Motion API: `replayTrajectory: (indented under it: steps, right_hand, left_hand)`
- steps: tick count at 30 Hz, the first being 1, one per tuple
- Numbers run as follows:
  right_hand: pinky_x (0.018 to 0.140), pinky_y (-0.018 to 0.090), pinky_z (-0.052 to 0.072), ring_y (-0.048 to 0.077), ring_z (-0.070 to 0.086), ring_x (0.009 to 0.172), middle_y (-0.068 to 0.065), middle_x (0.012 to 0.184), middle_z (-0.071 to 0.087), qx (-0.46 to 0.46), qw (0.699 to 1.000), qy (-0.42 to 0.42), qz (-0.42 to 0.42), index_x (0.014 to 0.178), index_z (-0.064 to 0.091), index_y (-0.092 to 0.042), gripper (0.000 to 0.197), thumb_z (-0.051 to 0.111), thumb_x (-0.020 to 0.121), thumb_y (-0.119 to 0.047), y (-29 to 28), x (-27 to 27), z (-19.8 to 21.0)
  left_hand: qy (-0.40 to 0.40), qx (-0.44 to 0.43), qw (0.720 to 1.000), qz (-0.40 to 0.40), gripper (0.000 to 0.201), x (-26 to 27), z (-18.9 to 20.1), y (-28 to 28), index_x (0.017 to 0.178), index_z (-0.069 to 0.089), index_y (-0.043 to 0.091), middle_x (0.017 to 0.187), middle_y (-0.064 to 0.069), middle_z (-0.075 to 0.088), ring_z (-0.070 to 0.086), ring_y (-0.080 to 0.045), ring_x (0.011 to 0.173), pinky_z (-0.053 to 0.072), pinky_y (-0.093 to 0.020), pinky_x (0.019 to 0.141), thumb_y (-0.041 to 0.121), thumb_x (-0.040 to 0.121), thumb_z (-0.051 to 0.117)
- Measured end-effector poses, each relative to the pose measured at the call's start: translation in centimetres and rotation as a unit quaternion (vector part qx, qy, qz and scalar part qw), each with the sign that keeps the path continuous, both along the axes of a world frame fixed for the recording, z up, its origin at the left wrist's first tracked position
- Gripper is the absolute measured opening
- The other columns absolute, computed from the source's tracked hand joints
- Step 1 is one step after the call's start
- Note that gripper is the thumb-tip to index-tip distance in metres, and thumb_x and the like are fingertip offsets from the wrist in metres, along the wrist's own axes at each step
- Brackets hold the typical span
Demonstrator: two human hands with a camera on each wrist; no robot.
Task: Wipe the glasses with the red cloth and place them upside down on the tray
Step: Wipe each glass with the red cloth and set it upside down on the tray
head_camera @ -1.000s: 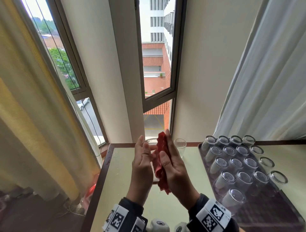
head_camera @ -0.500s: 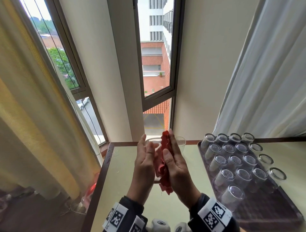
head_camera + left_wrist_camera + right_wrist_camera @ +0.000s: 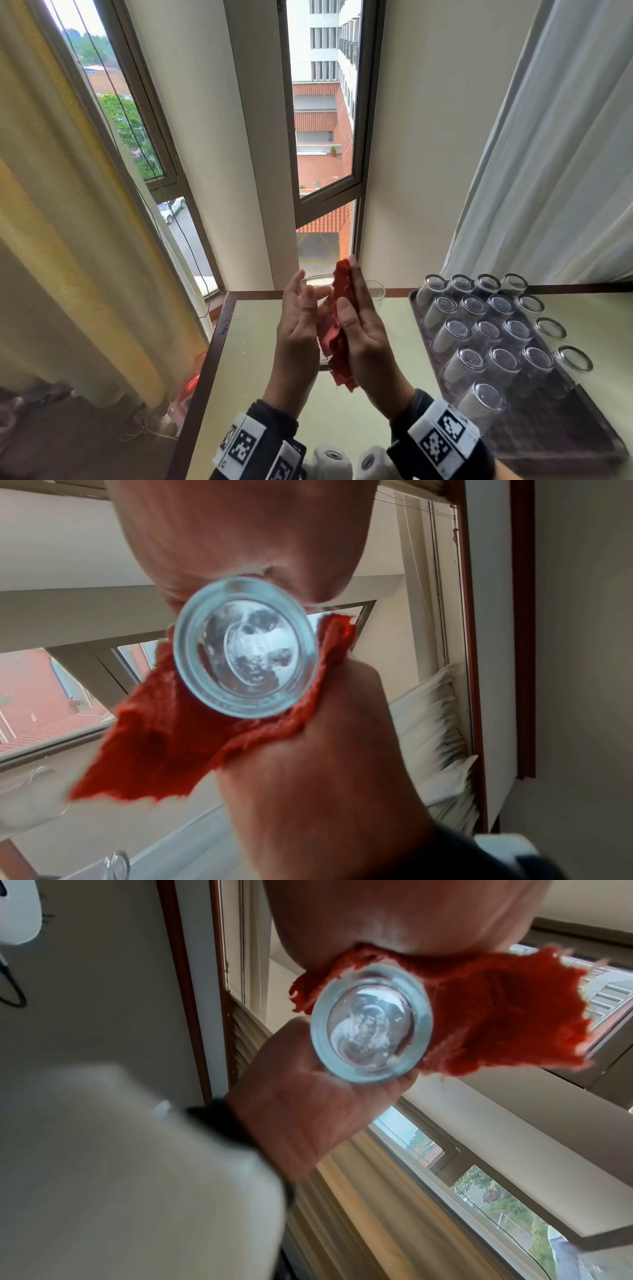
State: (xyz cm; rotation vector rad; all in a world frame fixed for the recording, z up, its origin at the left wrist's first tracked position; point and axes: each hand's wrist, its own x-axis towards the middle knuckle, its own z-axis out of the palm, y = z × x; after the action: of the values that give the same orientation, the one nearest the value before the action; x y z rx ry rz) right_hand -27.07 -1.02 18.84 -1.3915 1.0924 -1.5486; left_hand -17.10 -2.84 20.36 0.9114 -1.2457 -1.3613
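Glass (image 3: 320,322) sits between my palms at the centre of the head view, my left hand (image 3: 297,337) flat with straight fingers against it, my right hand (image 3: 363,337) pressing the red cloth (image 3: 337,329) to its other side. Tray (image 3: 561,435) at the right holds upturned glasses (image 3: 486,337). Left wrist view: thick round base mid-frame, cloth below. Right wrist view: same base, cloth at upper right.
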Motion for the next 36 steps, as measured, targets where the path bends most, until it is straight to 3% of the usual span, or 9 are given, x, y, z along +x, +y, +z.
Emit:
replayTrajectory:
  steps: [3, 6, 12, 17, 20, 25, 29, 31, 36]
  right_hand:
    - [0.102, 0.014, 0.042, -0.009, 0.045, 0.131, -0.023, 0.150, 0.034, 0.003, 1.000, -0.019, 0.013, 0.147, 0.023, -0.044, 0.056, 0.037, 0.094, -0.034, -0.6, -0.3, 0.8]
    - [0.110, 0.018, 0.038, -0.009, 0.038, 0.136, -0.025, 0.151, 0.031, 0.002, 1.000, -0.014, 0.013, 0.145, 0.021, -0.048, 0.054, 0.037, 0.095, -0.035, -0.5, 0.1, 0.5]
    - [0.114, 0.030, 0.038, -0.002, 0.040, 0.138, -0.024, 0.150, 0.035, 0.008, 1.000, 0.023, 0.001, 0.152, 0.018, -0.042, 0.058, 0.037, 0.097, -0.034, 0.4, 0.6, -0.9]
    - [0.114, 0.026, 0.037, -0.003, 0.037, 0.139, -0.016, 0.156, 0.034, 0.011, 1.000, -0.020, -0.008, 0.145, 0.025, -0.045, 0.053, 0.037, 0.095, -0.033, -0.5, 0.0, 0.2]
    - [0.112, 0.028, 0.040, -0.006, 0.043, 0.134, -0.028, 0.147, 0.038, 0.006, 1.000, -0.029, 0.000, 0.144, 0.024, -0.045, 0.052, 0.037, 0.095, -0.033, -0.4, 0.1, 0.5]
    - [0.116, 0.043, 0.036, 0.008, 0.040, 0.141, -0.013, 0.155, 0.037, 0.014, 1.000, 0.021, -0.017, 0.151, 0.021, -0.041, 0.061, 0.041, 0.094, -0.048, 0.4, 0.4, -0.8]
    - [0.119, 0.042, 0.033, 0.005, 0.036, 0.143, -0.016, 0.156, 0.033, 0.039, 0.998, -0.047, 0.004, 0.145, 0.025, -0.046, 0.053, 0.038, 0.095, -0.036, -0.4, -0.2, -0.1]
    - [0.118, 0.046, 0.034, 0.012, 0.037, 0.143, -0.009, 0.157, 0.036, 0.042, 0.996, -0.076, 0.016, 0.148, 0.026, -0.043, 0.054, 0.039, 0.096, -0.037, -0.6, -0.4, 0.1]
    - [0.107, 0.044, 0.047, 0.018, 0.062, 0.122, -0.006, 0.130, 0.065, 0.080, 0.989, -0.122, 0.021, 0.149, 0.036, -0.029, 0.053, 0.044, 0.097, -0.029, 0.0, -0.9, -0.3]
  left_hand:
    - [-0.014, -0.002, 1.000, -0.004, 0.037, -0.3, -0.4, -0.1, 0.140, 0.037, 0.032, 0.110, 0.024, 0.068, 0.065, 0.011, 0.101, 0.053, -0.011, 0.076, 0.037, 0.104, 0.039]
    - [-0.040, 0.000, 0.999, 0.013, 0.048, -0.1, -0.7, -0.5, 0.126, 0.040, 0.055, 0.139, 0.005, 0.049, 0.058, -0.009, 0.121, 0.055, -0.029, 0.094, 0.069, 0.083, 0.058]
    - [-0.011, -0.001, 1.000, -0.005, 0.049, 0.5, -0.1, -0.5, 0.139, 0.033, 0.028, 0.112, 0.016, 0.055, 0.063, 0.019, 0.085, 0.048, -0.004, 0.068, 0.036, 0.093, 0.045]
    - [-0.015, 0.000, 1.000, -0.011, 0.049, -0.3, -0.5, -0.1, 0.135, 0.034, 0.037, 0.117, 0.015, 0.057, 0.065, 0.013, 0.094, 0.050, -0.007, 0.073, 0.048, 0.089, 0.046]
    - [-0.044, -0.006, 0.999, 0.003, 0.041, -0.2, -1.0, -0.5, 0.124, 0.040, 0.053, 0.134, 0.003, 0.049, 0.061, -0.004, 0.112, 0.056, -0.025, 0.089, 0.061, 0.089, 0.060]
    - [-0.035, -0.008, 0.999, 0.010, 0.060, 0.3, -0.3, -0.8, 0.139, 0.035, 0.034, 0.117, 0.014, 0.053, 0.063, 0.013, 0.092, 0.049, -0.004, 0.070, 0.047, 0.082, 0.049]
    - [-0.036, -0.001, 0.999, 0.014, 0.060, -0.3, -1.0, -0.4, 0.144, 0.035, 0.029, 0.132, 0.001, 0.058, 0.062, -0.006, 0.117, 0.050, -0.007, 0.081, 0.056, 0.091, 0.044]
    - [-0.043, 0.001, 0.999, 0.003, 0.060, -0.7, -0.7, -0.2, 0.141, 0.033, 0.033, 0.125, 0.009, 0.058, 0.063, 0.006, 0.104, 0.051, -0.009, 0.077, 0.054, 0.086, 0.047]
    - [-0.074, 0.011, 0.997, 0.000, 0.080, -0.1, -1.1, -0.8, 0.143, 0.038, 0.027, 0.121, 0.000, 0.063, 0.068, -0.004, 0.099, 0.055, -0.018, 0.074, 0.051, 0.077, 0.074]
